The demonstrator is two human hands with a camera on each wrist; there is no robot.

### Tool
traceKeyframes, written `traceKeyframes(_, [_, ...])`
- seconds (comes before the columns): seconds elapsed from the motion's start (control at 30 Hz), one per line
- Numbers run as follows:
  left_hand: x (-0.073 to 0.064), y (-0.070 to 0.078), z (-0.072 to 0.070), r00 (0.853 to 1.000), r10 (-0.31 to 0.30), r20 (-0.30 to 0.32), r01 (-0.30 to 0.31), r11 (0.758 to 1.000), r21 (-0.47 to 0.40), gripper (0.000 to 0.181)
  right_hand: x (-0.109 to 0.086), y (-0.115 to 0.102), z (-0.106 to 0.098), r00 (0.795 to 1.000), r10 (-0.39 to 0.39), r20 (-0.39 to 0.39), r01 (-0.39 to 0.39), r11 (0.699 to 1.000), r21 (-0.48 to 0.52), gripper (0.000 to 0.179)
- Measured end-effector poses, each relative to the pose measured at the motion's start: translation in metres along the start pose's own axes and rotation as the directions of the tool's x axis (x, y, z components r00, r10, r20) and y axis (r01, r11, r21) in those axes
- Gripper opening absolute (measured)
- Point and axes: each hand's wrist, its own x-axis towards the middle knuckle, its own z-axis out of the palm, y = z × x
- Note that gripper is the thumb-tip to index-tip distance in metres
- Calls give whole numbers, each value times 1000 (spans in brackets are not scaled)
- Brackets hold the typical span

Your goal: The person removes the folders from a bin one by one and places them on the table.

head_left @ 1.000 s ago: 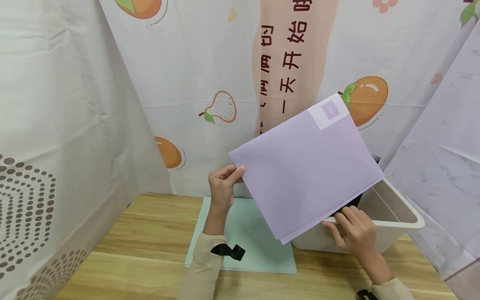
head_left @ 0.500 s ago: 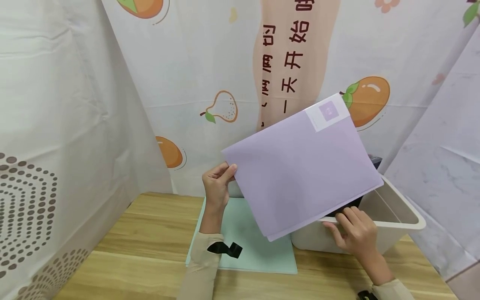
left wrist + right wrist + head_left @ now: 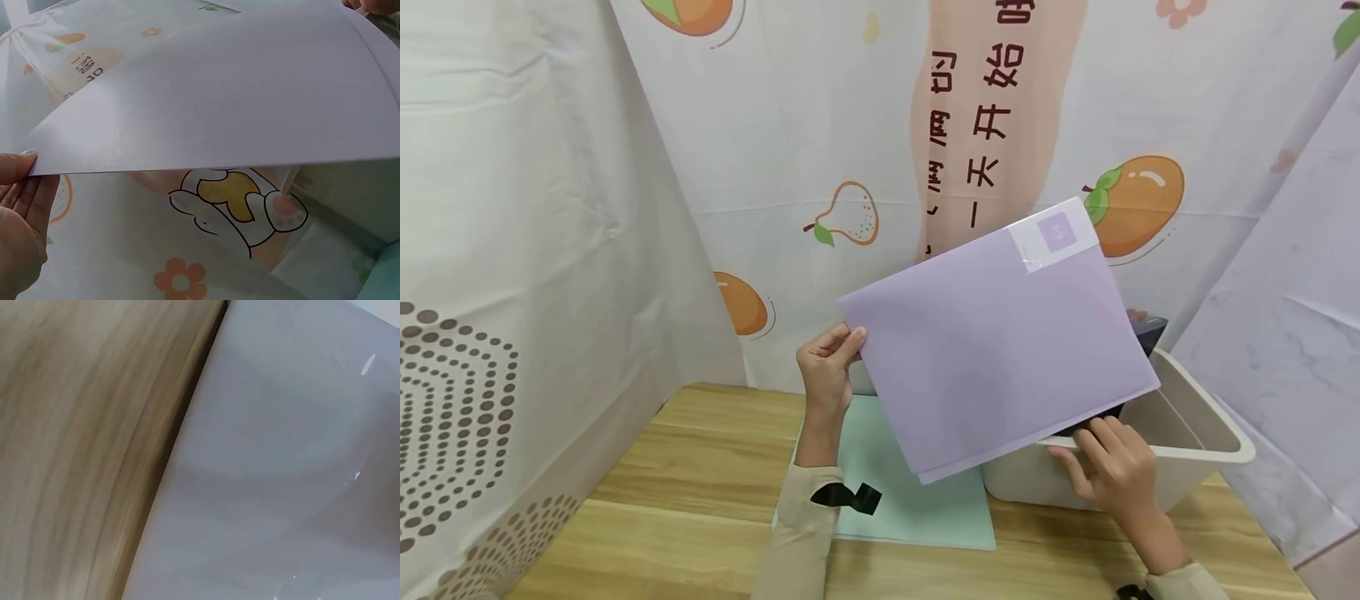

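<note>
In the head view my left hand (image 3: pixel 826 367) pinches the left edge of a lilac document folder (image 3: pixel 985 350) between thumb and fingers. The folder hangs tilted in the air, a white label with a purple square at its upper right corner. In the left wrist view the same hand (image 3: pixel 22 219) pinches a corner of the folder (image 3: pixel 219 106). My right hand (image 3: pixel 1116 467) grips the front rim of a white plastic bin (image 3: pixel 1202 454), fingers curled over it and thumb outside. A black object (image 3: pixel 1148 335) stands in the bin, partly hidden behind the folder.
A mint green folder or stack of them (image 3: pixel 925 517) lies on the wooden table (image 3: pixel 700 467), partly under the raised folder and left forearm. The bin stands at the right. Fruit-printed cloth (image 3: pixel 775 125) hangs behind the table.
My left hand has moved left, drawing the lilac folder left, its right end a little lower. More of the black object shows behind it. The right hand stays at the bin's rim.
</note>
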Motion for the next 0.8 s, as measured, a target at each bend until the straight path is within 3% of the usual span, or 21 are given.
traceKeyframes(0.23, [7, 7, -10, 999, 29, -32, -28, 1000, 11, 6, -2, 1, 1, 1000, 10, -4, -10, 1000, -14, 62])
traceKeyframes(0.47, [11, 18, -25, 991, 28, -129, -29, 1000, -8, 4, -1, -1, 1, 1000, 12, -8, -12, 1000, -5, 62])
traceKeyframes(0.8, [14, 23, -30, 981, -1, -193, 2, 1000, 3, 26, 0, -3, 1, 1000, 20, -15, -20, 1000, -9, 63])
